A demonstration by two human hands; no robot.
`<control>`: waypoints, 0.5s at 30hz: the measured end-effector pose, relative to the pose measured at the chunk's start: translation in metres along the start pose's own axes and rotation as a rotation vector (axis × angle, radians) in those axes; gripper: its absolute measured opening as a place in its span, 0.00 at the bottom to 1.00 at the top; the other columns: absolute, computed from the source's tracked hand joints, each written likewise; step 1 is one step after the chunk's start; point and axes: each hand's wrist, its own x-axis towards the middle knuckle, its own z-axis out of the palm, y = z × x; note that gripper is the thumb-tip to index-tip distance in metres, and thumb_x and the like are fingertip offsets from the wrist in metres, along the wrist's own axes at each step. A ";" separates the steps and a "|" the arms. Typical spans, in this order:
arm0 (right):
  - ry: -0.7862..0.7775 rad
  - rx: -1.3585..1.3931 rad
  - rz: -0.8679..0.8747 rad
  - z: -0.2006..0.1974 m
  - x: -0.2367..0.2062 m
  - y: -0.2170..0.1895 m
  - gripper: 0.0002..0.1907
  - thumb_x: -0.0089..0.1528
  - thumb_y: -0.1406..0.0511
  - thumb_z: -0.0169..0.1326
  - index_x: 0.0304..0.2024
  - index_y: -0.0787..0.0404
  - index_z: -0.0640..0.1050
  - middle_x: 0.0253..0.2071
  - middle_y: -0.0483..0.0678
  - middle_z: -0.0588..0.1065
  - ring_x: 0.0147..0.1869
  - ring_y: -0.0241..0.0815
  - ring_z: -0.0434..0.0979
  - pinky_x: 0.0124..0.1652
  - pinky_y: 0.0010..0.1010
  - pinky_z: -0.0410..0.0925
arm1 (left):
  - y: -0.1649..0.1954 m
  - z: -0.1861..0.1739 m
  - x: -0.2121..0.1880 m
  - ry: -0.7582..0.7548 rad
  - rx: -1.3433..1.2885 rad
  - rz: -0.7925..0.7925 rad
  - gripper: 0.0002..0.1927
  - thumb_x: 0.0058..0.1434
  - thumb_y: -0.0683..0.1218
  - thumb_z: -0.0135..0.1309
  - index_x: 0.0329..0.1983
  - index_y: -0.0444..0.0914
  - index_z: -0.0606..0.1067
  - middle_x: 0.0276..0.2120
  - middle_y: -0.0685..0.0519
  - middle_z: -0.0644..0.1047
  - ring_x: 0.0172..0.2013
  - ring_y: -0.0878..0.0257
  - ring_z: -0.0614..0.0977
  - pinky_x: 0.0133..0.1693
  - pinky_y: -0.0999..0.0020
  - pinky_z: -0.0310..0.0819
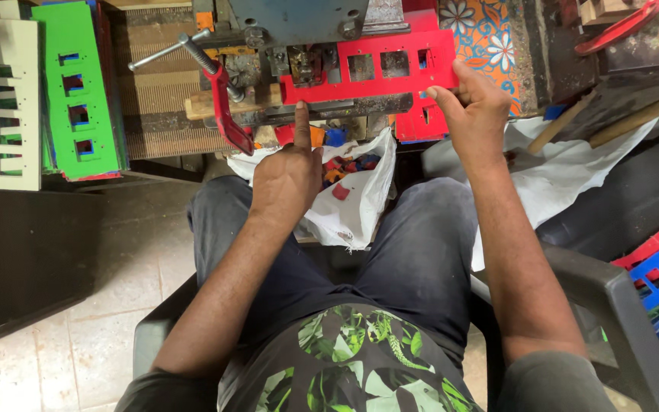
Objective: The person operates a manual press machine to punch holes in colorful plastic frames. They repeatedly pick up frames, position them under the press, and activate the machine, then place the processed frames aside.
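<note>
Red plastic plate [368, 72] lies flat under blue-grey press [299, 19], near edge jutting toward person. Red clamp [226, 107] crowds plate's left end; white bag of offcuts [356, 202] fills space below. Right hand [474, 111] pinches plate's right end, thumb under, fingers on top. Left hand [287, 175] loosely curled, index fingertip touching plate's near edge. Green plates [78, 91] stacked well apart, far left

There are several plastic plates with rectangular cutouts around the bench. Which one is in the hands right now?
The red plate under the press. The right hand grips its right end and the left hand fingers its lower edge. The green plate and white plate lie untouched at far left.
</note>
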 end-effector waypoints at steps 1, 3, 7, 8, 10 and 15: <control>0.001 -0.002 -0.014 -0.001 0.001 -0.002 0.24 0.63 0.67 0.72 0.58 0.71 0.79 0.34 0.50 0.80 0.35 0.34 0.79 0.36 0.27 0.71 | 0.000 0.000 0.000 -0.001 -0.005 -0.002 0.46 0.62 0.48 0.60 0.74 0.23 0.51 0.19 0.47 0.77 0.17 0.52 0.78 0.23 0.55 0.74; -0.019 -0.011 -0.019 -0.005 0.004 -0.006 0.25 0.63 0.66 0.72 0.58 0.70 0.79 0.35 0.51 0.80 0.35 0.36 0.80 0.37 0.28 0.71 | 0.000 -0.001 0.000 0.007 0.010 -0.008 0.45 0.62 0.48 0.60 0.74 0.23 0.51 0.18 0.47 0.77 0.17 0.52 0.78 0.23 0.56 0.74; -0.137 -0.101 -0.100 -0.022 0.015 -0.014 0.28 0.61 0.64 0.73 0.61 0.66 0.79 0.44 0.56 0.79 0.45 0.48 0.80 0.44 0.37 0.71 | 0.000 -0.002 -0.001 0.028 -0.004 -0.001 0.45 0.62 0.49 0.60 0.74 0.25 0.51 0.18 0.47 0.77 0.18 0.51 0.79 0.23 0.55 0.74; -0.172 -0.132 -0.153 -0.026 0.019 -0.016 0.29 0.60 0.64 0.74 0.62 0.64 0.79 0.48 0.58 0.78 0.50 0.52 0.79 0.48 0.40 0.72 | 0.000 -0.002 -0.001 0.020 -0.004 -0.003 0.46 0.62 0.48 0.60 0.74 0.25 0.51 0.18 0.46 0.77 0.18 0.51 0.79 0.23 0.55 0.74; -0.221 -0.161 -0.277 -0.031 0.028 -0.019 0.30 0.58 0.63 0.75 0.61 0.62 0.80 0.60 0.62 0.73 0.62 0.58 0.74 0.57 0.44 0.69 | 0.000 -0.003 -0.001 0.014 -0.001 -0.008 0.46 0.62 0.48 0.60 0.75 0.24 0.51 0.18 0.46 0.77 0.18 0.51 0.79 0.23 0.55 0.74; -0.414 -0.209 -0.334 -0.032 0.050 -0.019 0.24 0.57 0.63 0.73 0.54 0.60 0.83 0.71 0.62 0.65 0.74 0.62 0.65 0.68 0.46 0.64 | 0.000 -0.003 -0.001 -0.014 -0.019 -0.015 0.46 0.62 0.48 0.59 0.75 0.24 0.50 0.18 0.46 0.77 0.18 0.51 0.79 0.24 0.55 0.75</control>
